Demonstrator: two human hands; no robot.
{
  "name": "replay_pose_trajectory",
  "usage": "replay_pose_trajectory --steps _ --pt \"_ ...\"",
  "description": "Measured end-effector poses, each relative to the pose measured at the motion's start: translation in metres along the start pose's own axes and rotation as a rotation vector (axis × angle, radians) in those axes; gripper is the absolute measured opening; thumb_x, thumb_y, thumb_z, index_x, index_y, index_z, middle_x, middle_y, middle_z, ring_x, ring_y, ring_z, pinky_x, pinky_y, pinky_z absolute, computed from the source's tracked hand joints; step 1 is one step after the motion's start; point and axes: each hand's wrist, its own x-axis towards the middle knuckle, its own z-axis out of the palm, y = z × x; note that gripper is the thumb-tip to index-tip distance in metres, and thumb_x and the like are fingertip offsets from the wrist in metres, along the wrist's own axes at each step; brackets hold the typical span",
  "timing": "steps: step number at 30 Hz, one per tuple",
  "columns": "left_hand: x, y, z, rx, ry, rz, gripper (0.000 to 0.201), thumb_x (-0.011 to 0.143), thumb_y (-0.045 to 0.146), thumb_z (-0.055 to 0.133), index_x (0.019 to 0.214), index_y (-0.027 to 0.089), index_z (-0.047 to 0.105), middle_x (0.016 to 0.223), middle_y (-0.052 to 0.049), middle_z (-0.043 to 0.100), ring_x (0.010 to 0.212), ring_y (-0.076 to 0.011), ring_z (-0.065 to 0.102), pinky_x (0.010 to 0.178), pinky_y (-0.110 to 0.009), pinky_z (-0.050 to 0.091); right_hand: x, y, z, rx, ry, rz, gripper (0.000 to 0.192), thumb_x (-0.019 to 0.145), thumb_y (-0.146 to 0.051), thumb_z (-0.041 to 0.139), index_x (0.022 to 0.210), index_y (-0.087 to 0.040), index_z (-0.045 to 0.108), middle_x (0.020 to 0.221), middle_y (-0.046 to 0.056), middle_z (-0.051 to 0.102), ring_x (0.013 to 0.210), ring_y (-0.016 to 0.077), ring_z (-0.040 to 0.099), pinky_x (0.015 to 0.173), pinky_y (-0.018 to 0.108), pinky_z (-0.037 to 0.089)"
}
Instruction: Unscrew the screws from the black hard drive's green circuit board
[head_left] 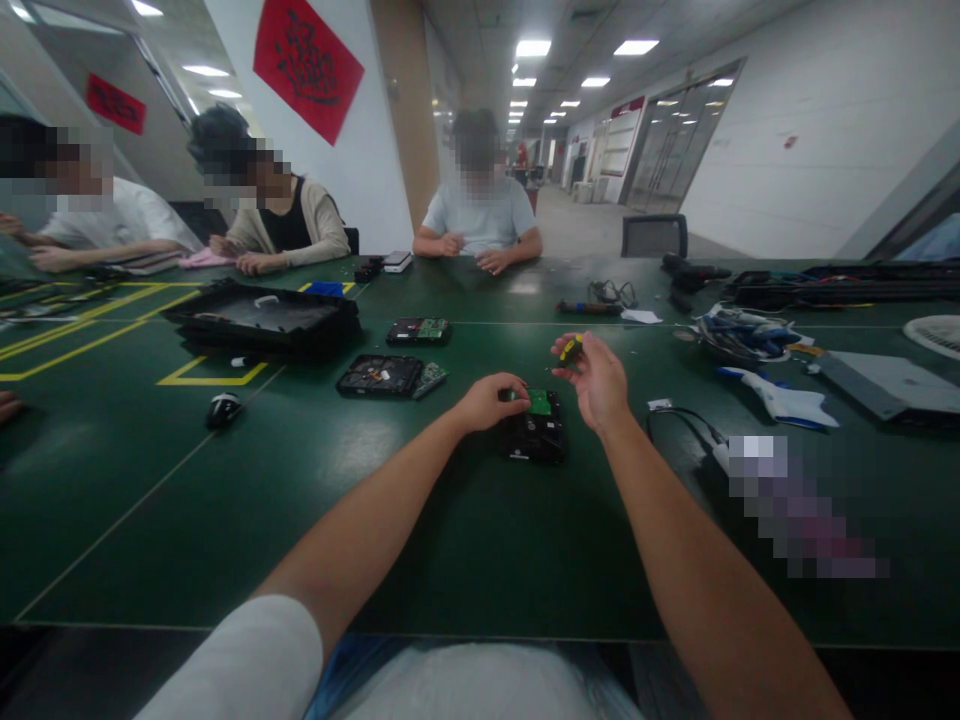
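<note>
A black hard drive (534, 440) with a green circuit board (540, 402) lies flat on the table in front of me. My left hand (491, 402) rests at its far left corner, fingers curled and closed on the drive's edge. Just above the drive's far right side, my right hand (598, 380) grips a small yellow-and-black screwdriver (571, 350) by its handle; I cannot make out its shaft. The screwdriver looks apart from the drive. To the left lie a second hard drive (379, 376), a loose circuit board (430, 379) and a third drive (418, 331).
On the green table (465, 540), a black tray (262, 315) and a computer mouse (223, 410) sit left. A cable (686, 412), a white-and-blue wrapper (784, 402), a grey metal box (892, 382) and a power drill (694, 270) lie right. Several people sit across the table.
</note>
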Motion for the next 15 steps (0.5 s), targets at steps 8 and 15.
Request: replay_pose_trajectory --steps 8,15 --pt "0.0001 0.0012 -0.0007 -0.008 -0.008 -0.001 0.017 0.084 0.035 0.077 0.096 0.023 0.077 0.121 -0.006 0.072 0.115 -0.024 0.066 0.111 -0.043 0.045 -0.0014 -0.0023 0.0039 -0.111 0.032 -0.032 0.034 0.075 -0.053 0.083 0.094 -0.027 0.073 0.09 -0.001 0.069 0.079 0.0126 0.063 0.057 0.021 0.058" --pt "0.0004 0.0008 -0.0001 -0.005 -0.008 0.013 0.016 0.084 0.034 0.077 0.095 0.022 0.077 0.12 -0.006 0.072 0.114 -0.0236 0.067 0.111 -0.042 0.044 0.0004 0.0019 0.0017 -0.022 0.024 -0.012 0.037 0.081 -0.057 0.077 0.092 -0.024 0.068 0.093 0.002 0.072 0.09 0.0178 0.069 0.064 0.027 0.063"
